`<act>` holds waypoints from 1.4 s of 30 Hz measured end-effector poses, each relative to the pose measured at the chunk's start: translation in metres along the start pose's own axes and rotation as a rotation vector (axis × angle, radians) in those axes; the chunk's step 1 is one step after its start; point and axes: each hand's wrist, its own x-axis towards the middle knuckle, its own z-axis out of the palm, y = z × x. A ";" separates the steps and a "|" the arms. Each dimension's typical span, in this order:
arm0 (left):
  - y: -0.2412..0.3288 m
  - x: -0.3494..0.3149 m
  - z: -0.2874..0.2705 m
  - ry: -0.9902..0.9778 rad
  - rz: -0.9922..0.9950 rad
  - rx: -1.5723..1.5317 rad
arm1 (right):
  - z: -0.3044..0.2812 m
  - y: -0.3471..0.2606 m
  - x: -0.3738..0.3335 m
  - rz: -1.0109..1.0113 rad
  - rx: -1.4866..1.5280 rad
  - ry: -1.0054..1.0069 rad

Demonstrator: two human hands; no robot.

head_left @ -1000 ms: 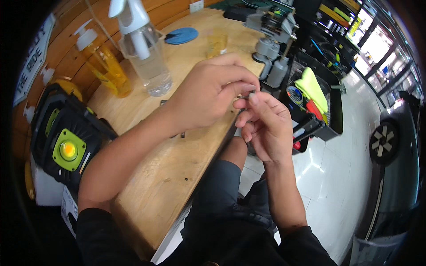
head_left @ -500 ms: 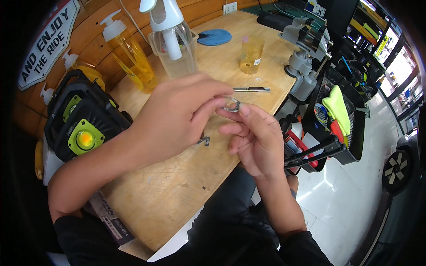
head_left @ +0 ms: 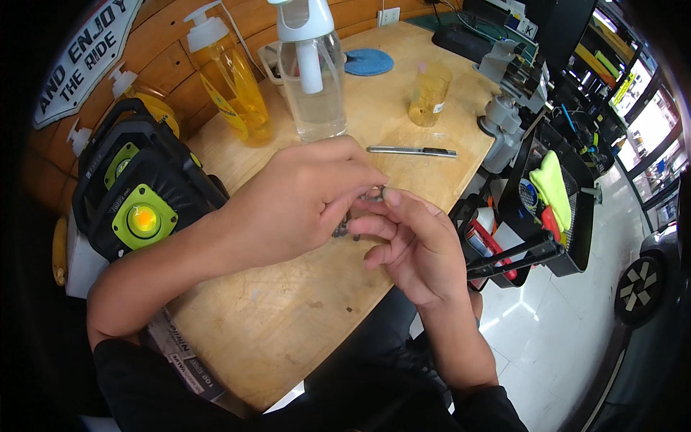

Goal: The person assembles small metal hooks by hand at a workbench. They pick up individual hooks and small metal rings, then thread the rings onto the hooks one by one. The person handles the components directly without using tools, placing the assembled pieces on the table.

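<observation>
In front of me, over the wooden table (head_left: pixel 288 317), my two hands meet at the fingertips. My left hand (head_left: pixel 302 198) is closed, pinching one side of a small dark grey piece (head_left: pixel 376 193) whose kind I cannot make out. The thumb and forefinger of my right hand (head_left: pixel 421 248) grip its other side, with the remaining fingers curled loosely below. Most of the piece is covered by fingers. Small dark bits (head_left: pixel 342 230) lie on the table beneath, partly hidden. Beyond the hands rests a slim utility knife (head_left: pixel 412 151), its blade end toward the left.
At the back stand a yellow pump bottle (head_left: pixel 237 101), a clear bottle with a white top (head_left: pixel 317 86) and a yellow tumbler (head_left: pixel 430 97). A black and green work light (head_left: pixel 155 191) is at left. A black tool cart (head_left: pixel 551 237) stands right of the table edge.
The view has shifted slightly, so the table items appear lower and further right. My fingertips have drawn closer together, covering more of the grey piece, which showed as a curved strip before.
</observation>
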 end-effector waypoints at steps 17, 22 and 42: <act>0.011 -0.006 -0.003 0.154 0.206 0.336 | 0.000 0.029 0.012 -0.428 0.064 -0.013; 0.012 -0.009 -0.003 0.142 0.192 0.404 | 0.004 0.033 0.009 -0.425 0.039 -0.003; -0.003 -0.004 -0.004 0.084 0.150 0.297 | 0.007 0.033 0.011 -0.454 -0.128 0.043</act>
